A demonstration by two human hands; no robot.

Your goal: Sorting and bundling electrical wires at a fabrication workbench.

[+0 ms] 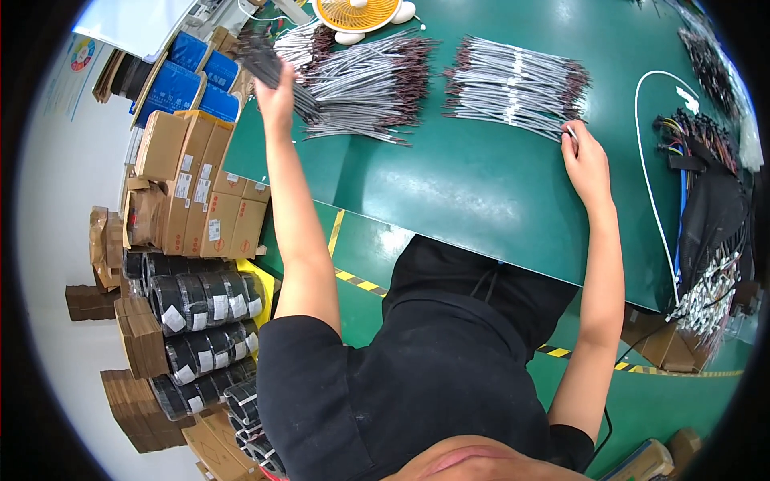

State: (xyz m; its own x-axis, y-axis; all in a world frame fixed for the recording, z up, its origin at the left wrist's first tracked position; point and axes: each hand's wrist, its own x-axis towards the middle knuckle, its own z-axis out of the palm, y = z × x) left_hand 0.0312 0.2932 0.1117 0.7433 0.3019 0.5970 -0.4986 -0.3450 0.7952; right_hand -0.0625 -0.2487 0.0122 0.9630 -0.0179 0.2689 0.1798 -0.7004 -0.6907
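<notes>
At the far left of the table, my left hand is closed around a bunch of thin dark strands, smeared by motion; their exact kind is unclear. Beside it lies a big loose pile of grey cables with brown ends. To the right is a second, neater row of grey cables, with white bands or labels across the middle. My right hand is at this row's near right corner, thumb and fingers pinched on the end of a grey cable.
A yellow fan stands at the table's back edge. On the right lie a black-sleeved wire harness and a white cord. Cardboard boxes and black cable coils are stacked left of the green table.
</notes>
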